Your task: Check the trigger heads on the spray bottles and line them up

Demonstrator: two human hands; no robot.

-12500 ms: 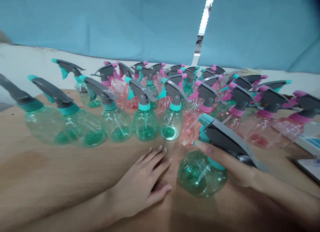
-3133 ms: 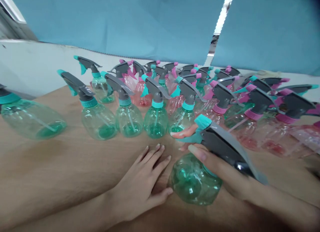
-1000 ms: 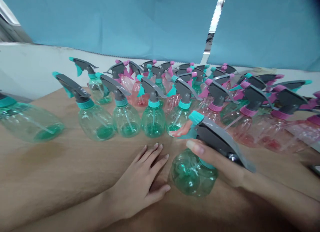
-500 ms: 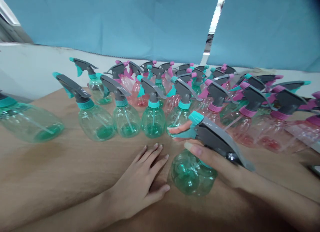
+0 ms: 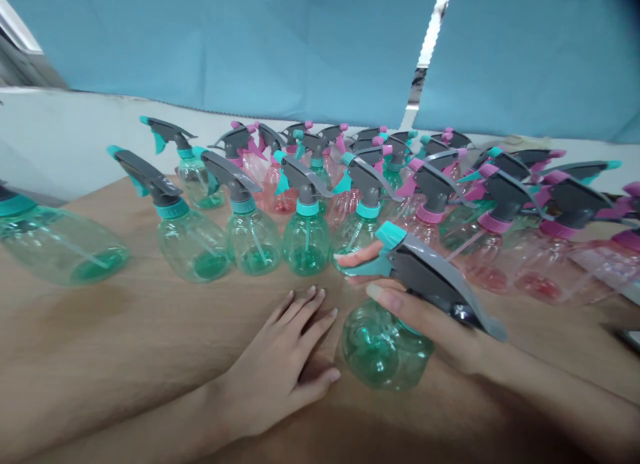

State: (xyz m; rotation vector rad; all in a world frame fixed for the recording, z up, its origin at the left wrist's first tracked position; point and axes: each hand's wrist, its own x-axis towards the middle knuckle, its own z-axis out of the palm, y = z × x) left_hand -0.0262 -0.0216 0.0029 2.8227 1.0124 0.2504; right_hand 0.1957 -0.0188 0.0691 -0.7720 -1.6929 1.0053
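My right hand (image 5: 425,317) is wrapped round the neck of a green spray bottle (image 5: 383,347) with a grey head and teal nozzle. The bottle leans toward me with its base on the wooden table (image 5: 125,331). One finger reaches forward under the teal trigger. My left hand (image 5: 285,364) lies flat on the table just left of the bottle's base, fingers spread, holding nothing.
Several green spray bottles (image 5: 305,241) and several pink spray bottles (image 5: 435,217) stand in rows behind my hands. One green bottle (image 5: 55,244) stands at the far left. Blue curtains (image 5: 250,44) hang behind a white ledge. A flat dark object (image 5: 627,337) lies at the right edge.
Little has changed; the held bottle has tipped and shifted slightly, and my left hand has stayed flat in place.
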